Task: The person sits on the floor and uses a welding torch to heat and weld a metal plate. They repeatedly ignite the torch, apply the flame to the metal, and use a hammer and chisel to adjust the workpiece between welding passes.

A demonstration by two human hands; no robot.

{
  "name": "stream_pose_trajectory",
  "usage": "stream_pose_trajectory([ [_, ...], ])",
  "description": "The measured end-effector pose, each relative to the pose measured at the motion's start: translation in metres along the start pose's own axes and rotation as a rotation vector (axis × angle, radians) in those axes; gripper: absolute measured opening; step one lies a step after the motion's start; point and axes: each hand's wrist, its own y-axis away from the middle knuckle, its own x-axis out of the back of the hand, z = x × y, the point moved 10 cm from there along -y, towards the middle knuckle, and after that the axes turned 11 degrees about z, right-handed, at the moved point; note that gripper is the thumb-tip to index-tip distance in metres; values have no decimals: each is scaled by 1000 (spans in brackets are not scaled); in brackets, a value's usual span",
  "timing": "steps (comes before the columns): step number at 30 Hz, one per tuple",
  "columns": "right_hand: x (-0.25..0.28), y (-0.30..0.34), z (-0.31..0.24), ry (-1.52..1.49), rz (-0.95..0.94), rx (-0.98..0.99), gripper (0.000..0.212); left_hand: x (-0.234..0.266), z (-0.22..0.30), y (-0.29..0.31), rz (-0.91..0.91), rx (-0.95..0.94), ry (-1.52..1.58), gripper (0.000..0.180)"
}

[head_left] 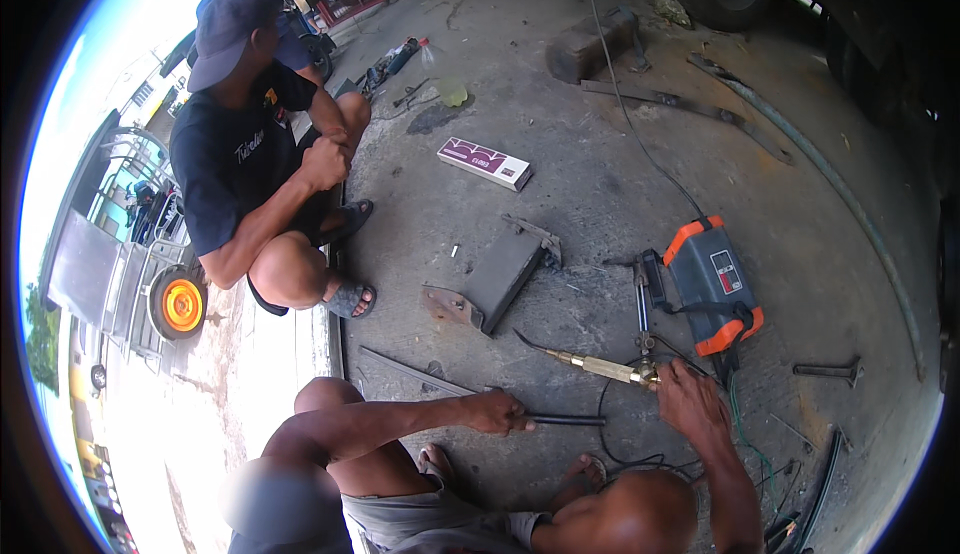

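My left hand [494,412] is closed around a black rod [566,420], whose free end points right, low over the concrete. A long flat metal bar [415,370] reaches from the left toward this hand; whether it touches the rod is hidden. My right hand [692,400] grips the valve end of a brass gas torch [605,368], whose thin curved tip points left. Just beyond the torch stands a silver tube with a dark head [641,304]; its link to the torch is unclear. A grey steel channel piece with end plates [500,269] lies farther forward.
An orange and black welding machine [712,279] stands right, its cable running away from me. A purple and white box [485,163] lies ahead, near a plastic bottle [428,56]. One person [240,144] squats at left. A long pipe [830,169] curves at right; cables and a hammer-like tool [830,370] lie nearer.
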Motion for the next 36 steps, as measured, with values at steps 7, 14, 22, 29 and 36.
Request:
stream_pose_trajectory([
  [7, 97, 30, -13, 109, 177, -52, 23, -25, 118, -36, 42, 307, 1020, 89],
  [14, 173, 71, -21, 259, 633, -48, 36, 113, 250, -76, 464, -147, 1597, 56],
  [22, 157, -12, -25, -1394, 468, -307, 65, 270, 349, -26, 444, -699, 1060, 28],
  [29, 94, -48, -120, -2036, -164, -192, 71, 276, 346, 18, 338, -856, 927, 35],
  [36, 90, -58, -136, -1837, -190, -295, 50, 275, 285, 13, 254, -888, 1147, 37],
])
